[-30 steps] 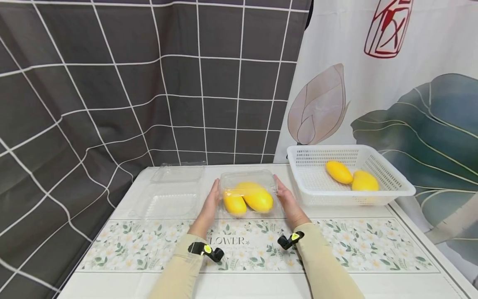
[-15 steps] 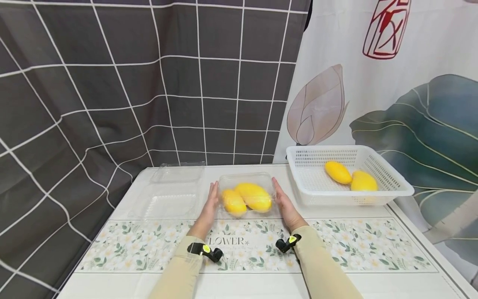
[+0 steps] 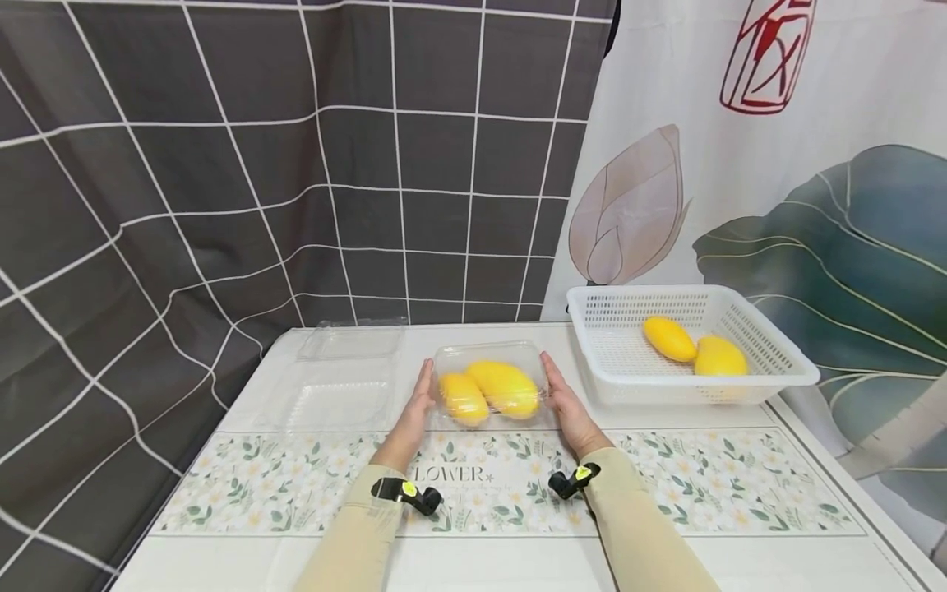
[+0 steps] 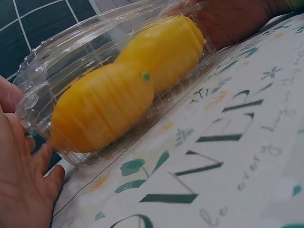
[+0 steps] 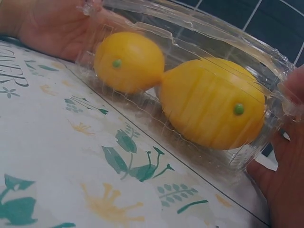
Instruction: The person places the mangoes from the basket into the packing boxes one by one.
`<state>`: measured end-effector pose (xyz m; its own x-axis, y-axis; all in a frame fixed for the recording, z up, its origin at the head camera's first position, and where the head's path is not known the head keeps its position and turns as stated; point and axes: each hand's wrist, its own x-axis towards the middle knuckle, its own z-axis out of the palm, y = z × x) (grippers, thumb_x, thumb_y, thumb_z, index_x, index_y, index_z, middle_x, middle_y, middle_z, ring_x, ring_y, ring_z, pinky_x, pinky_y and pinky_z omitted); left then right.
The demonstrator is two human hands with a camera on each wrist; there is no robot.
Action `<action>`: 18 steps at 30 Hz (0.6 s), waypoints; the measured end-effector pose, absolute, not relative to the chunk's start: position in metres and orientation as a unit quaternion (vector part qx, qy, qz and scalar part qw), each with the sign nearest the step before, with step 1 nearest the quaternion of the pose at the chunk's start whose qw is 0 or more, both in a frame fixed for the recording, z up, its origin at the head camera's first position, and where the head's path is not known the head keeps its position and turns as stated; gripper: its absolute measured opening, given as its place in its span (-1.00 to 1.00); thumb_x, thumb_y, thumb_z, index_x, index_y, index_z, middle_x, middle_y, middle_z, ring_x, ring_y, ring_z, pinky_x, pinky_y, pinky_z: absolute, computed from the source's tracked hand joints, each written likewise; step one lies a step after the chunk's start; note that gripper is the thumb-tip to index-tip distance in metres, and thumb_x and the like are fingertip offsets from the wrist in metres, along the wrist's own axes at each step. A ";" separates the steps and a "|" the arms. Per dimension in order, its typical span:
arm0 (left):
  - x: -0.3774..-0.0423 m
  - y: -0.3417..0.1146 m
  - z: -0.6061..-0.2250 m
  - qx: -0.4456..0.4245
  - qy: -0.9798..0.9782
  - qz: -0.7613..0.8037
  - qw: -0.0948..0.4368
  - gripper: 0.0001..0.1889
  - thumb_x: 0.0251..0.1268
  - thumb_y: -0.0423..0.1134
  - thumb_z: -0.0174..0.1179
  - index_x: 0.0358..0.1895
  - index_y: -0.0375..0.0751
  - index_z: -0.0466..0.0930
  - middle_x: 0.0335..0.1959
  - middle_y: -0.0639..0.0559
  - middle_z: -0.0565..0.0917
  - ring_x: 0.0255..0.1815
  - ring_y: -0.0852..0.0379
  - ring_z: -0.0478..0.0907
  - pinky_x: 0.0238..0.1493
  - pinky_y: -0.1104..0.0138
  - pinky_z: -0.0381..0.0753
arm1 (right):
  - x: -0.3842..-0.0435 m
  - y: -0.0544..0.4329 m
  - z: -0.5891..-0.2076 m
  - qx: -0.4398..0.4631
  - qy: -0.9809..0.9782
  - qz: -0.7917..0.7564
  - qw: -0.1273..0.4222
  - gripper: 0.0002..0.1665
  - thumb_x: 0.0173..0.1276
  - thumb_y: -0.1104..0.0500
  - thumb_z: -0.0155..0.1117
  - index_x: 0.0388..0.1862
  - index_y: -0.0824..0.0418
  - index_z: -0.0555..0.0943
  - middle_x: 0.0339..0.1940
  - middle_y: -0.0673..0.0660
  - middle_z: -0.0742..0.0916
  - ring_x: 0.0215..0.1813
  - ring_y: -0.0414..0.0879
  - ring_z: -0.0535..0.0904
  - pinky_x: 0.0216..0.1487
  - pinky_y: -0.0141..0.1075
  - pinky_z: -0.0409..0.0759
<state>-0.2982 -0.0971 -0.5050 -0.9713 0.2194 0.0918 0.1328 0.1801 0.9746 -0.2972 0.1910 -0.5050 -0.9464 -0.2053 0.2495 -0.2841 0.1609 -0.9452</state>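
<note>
Two yellow mangoes with green stem nubs lie side by side in a clear plastic clamshell box, whose lid is down over them. The box sits on the table between both hands. Along its left side is my left hand, fingers extended, fingertips right at the lid's edge. My right hand flanks the opposite side in the same way, its fingers straight against the wall. In the right wrist view, a thumb and fingertip show close to the box's rim.
A second clear clamshell box lies open on the left of the table. At the back right stands a white perforated basket with two more mangoes. A floral printed strip runs across the white table.
The lid, slightly raised at its front a second ago, has come down flatter over the mangoes. Both hands have shifted only a little and stay at the box's sides.
</note>
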 end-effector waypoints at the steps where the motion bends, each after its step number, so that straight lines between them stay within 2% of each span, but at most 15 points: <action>1: -0.298 -0.097 -0.505 0.112 0.771 0.626 0.033 -0.14 0.25 -0.42 -0.30 0.67 -0.02 -0.27 0.69 0.03 -0.32 0.67 -0.08 -0.42 0.59 -0.14 -0.41 | -0.297 0.191 -0.504 0.159 -0.760 0.629 0.030 0.06 0.10 0.40 -0.14 0.67 0.26 -0.09 0.70 0.19 -0.05 0.69 0.11 -0.30 0.64 0.04 -0.34; 6: -0.298 -0.096 -0.502 0.099 0.784 0.613 0.019 -0.13 0.24 -0.43 -0.29 0.67 -0.07 -0.28 0.69 -0.04 -0.28 0.67 -0.13 -0.35 0.59 -0.14 -0.37 | -0.296 0.191 -0.503 0.150 -0.754 0.639 0.025 0.03 0.14 0.41 -0.16 0.68 0.24 -0.08 0.70 0.18 -0.04 0.69 0.10 -0.30 0.64 0.03 -0.35; 10: -0.297 -0.093 -0.503 0.060 0.812 0.580 0.003 -0.20 0.38 -0.30 -0.28 0.67 -0.05 -0.31 0.69 -0.08 -0.26 0.67 -0.15 -0.29 0.60 -0.14 -0.29 | -0.297 0.190 -0.503 0.113 -0.779 0.617 0.026 -0.02 0.23 0.36 -0.16 0.68 0.23 -0.11 0.70 0.18 -0.05 0.68 0.12 -0.28 0.64 0.06 -0.31; 14: -0.296 -0.091 -0.504 0.016 0.850 0.526 -0.022 -0.29 0.55 -0.10 -0.30 0.67 -0.09 -0.28 0.69 -0.11 -0.23 0.66 -0.18 -0.22 0.60 -0.13 -0.17 | -0.298 0.190 -0.503 0.054 -0.837 0.544 0.023 -0.12 0.40 0.20 -0.18 0.68 0.26 -0.13 0.70 0.23 -0.03 0.68 0.16 -0.22 0.64 0.07 -0.24; 18: -0.293 -0.087 -0.503 -0.003 0.871 0.490 -0.041 -0.34 0.60 -0.02 -0.38 0.65 -0.21 -0.12 0.68 -0.17 -0.22 0.64 -0.26 -0.16 0.59 -0.12 -0.09 | -0.299 0.189 -0.504 0.023 -0.893 0.449 0.020 -0.22 0.56 0.01 -0.34 0.65 0.34 -0.04 0.67 0.30 0.07 0.67 0.21 -0.15 0.64 0.05 -0.26</action>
<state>-0.2935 -0.0867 -0.5029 -0.9966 -0.0456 0.0685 0.0350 0.5189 0.8541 -0.2994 0.1890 -0.5040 -0.9981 -0.0240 0.0562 -0.0594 0.5965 -0.8004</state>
